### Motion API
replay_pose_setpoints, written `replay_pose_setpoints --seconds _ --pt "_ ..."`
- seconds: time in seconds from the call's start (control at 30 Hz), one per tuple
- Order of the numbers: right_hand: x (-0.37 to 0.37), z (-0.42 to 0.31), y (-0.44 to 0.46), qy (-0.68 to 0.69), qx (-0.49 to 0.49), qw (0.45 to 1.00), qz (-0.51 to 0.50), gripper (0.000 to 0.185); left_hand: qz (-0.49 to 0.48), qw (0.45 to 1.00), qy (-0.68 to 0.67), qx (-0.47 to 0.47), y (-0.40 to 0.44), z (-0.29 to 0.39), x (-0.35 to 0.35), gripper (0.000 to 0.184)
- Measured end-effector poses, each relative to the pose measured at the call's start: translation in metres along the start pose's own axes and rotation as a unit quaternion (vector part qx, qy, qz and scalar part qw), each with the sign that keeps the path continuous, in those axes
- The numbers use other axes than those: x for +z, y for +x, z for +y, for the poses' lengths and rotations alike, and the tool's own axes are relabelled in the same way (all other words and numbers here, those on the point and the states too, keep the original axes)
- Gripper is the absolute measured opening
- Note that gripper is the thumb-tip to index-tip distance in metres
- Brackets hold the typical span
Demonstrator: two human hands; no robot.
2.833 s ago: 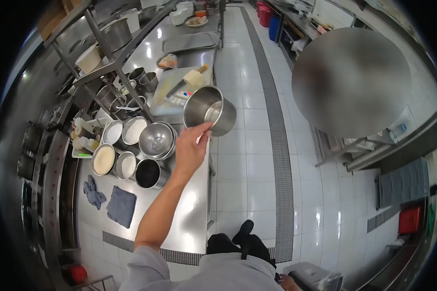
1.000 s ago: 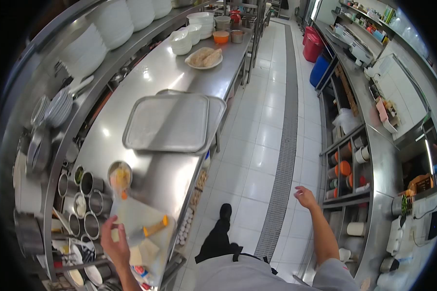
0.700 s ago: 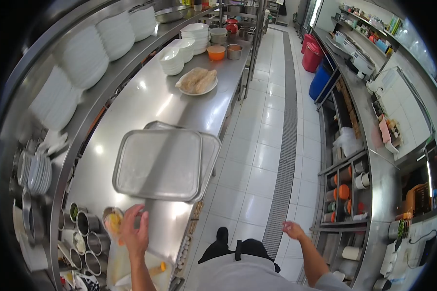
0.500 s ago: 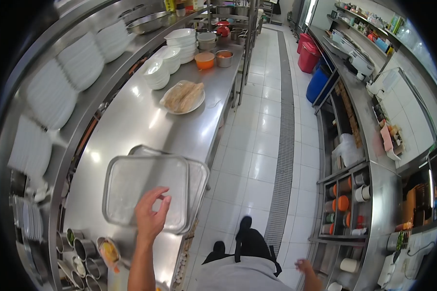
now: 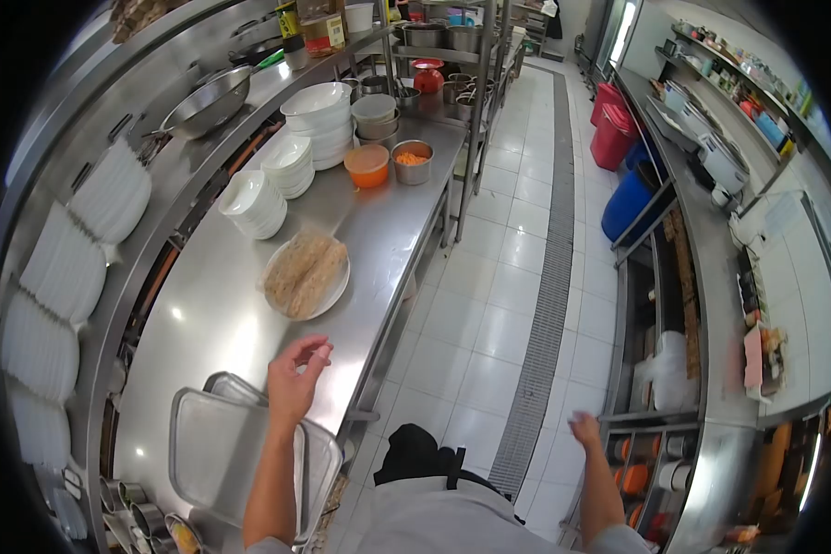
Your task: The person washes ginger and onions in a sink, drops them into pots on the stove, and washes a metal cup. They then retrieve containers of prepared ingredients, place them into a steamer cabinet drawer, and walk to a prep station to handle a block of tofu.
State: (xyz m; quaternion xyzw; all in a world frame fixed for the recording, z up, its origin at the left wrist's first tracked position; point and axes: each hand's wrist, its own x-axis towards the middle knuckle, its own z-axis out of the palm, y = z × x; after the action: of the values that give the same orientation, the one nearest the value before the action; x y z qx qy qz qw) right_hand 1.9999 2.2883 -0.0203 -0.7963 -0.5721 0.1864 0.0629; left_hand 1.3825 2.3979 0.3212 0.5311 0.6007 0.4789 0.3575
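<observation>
My left hand (image 5: 299, 369) hovers over the steel worktable (image 5: 212, 305), fingers loosely bent, thumb apart, holding nothing. Just beyond it, a white plate (image 5: 334, 294) carries a clear plastic bag of light-brown food (image 5: 305, 272); hand and plate do not touch. Beneath my left forearm lie two stacked metal trays (image 5: 217, 452), partly covered by the arm. My right hand (image 5: 584, 428) hangs over the aisle on the right, fingers slightly bent and holding nothing that I can see.
Stacked white bowls (image 5: 319, 120), an orange-filled tub (image 5: 367, 166) and a metal pot of orange shreds (image 5: 412, 161) stand farther along the table. A shelf of white plates (image 5: 60, 268) runs left. The tiled aisle has a floor drain (image 5: 535, 351); bins (image 5: 616, 137) stand beyond.
I have moved forward along the table: the plate and bowls are nearer, and the trays sit lower in view. My left hand has passed over the trays; my right arm shows more.
</observation>
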Motion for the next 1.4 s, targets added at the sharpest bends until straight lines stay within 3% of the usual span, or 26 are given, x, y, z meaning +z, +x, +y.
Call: replay_pose_setpoints --seconds 0.07,0.1,0.17,0.3,0.4,0.57,0.63,0.7,0.77,0.83,0.97,1.1,1.17,1.3,1.4 --pt "-0.051 -0.091 0.099 0.168 0.001 0.985 -0.038 0.041 0.016 0.999 -0.035 -0.016 0.042 -0.003 0.013 0.023" --pt "-0.073 -0.135 0.136 0.172 -0.076 0.982 -0.006 0.041 0.022 0.999 -0.035 -0.017 0.067 -0.004 0.021 0.023" --pt "-0.098 -0.21 0.199 0.27 -0.134 0.953 -0.018 0.039 0.038 0.994 -0.1 -0.019 0.122 -0.006 0.034 0.024" --pt "-0.146 -0.334 0.262 0.258 -0.198 0.943 -0.065 0.037 0.045 0.973 -0.206 -0.089 0.255 -0.001 0.065 0.03" --pt "-0.159 -0.382 0.292 0.263 -0.249 0.926 -0.107 0.038 0.036 0.946 -0.299 -0.121 0.378 -0.015 0.088 0.031" --pt "-0.183 -0.406 0.34 0.243 -0.279 0.912 -0.176 0.037 0.073 0.939 -0.297 -0.16 0.554 -0.043 0.128 0.029" --pt "-0.187 -0.402 0.368 0.237 -0.267 0.913 -0.198 0.038 0.175 0.908 -0.285 -0.252 0.607 -0.063 0.142 0.031" --pt "-0.187 -0.393 0.401 0.234 -0.239 0.922 -0.195 0.038 0.21 0.892 -0.294 -0.271 0.644 -0.076 0.153 0.029" --pt "-0.175 -0.378 0.438 0.251 -0.223 0.916 -0.218 0.038 0.25 0.873 -0.298 -0.295 0.664 -0.094 0.16 0.028" --pt "-0.172 -0.374 0.475 0.255 -0.193 0.921 -0.223 0.038 0.224 0.867 -0.381 -0.229 0.684 -0.102 0.163 0.019" --pt "-0.184 -0.39 0.55 0.221 -0.205 0.906 -0.297 0.036 0.239 0.86 -0.389 -0.23 0.691 -0.088 0.159 0.012" --pt "-0.205 -0.448 0.623 0.168 -0.323 0.869 -0.335 0.031 0.263 0.859 -0.384 -0.211 0.675 -0.064 0.149 0.01" --pt "-0.214 -0.485 0.647 0.216 -0.405 0.842 -0.284 0.03 0.288 0.851 -0.387 -0.208 0.661 -0.057 0.145 0.01" --pt "-0.217 -0.557 0.655 0.278 -0.399 0.816 -0.312 0.029 0.309 0.836 -0.428 -0.152 0.626 -0.036 0.137 0.009" --pt "-0.206 -0.598 0.634 0.374 -0.4 0.728 -0.414 0.026 0.364 0.817 -0.426 -0.138 0.593 -0.015 0.137 0.009"
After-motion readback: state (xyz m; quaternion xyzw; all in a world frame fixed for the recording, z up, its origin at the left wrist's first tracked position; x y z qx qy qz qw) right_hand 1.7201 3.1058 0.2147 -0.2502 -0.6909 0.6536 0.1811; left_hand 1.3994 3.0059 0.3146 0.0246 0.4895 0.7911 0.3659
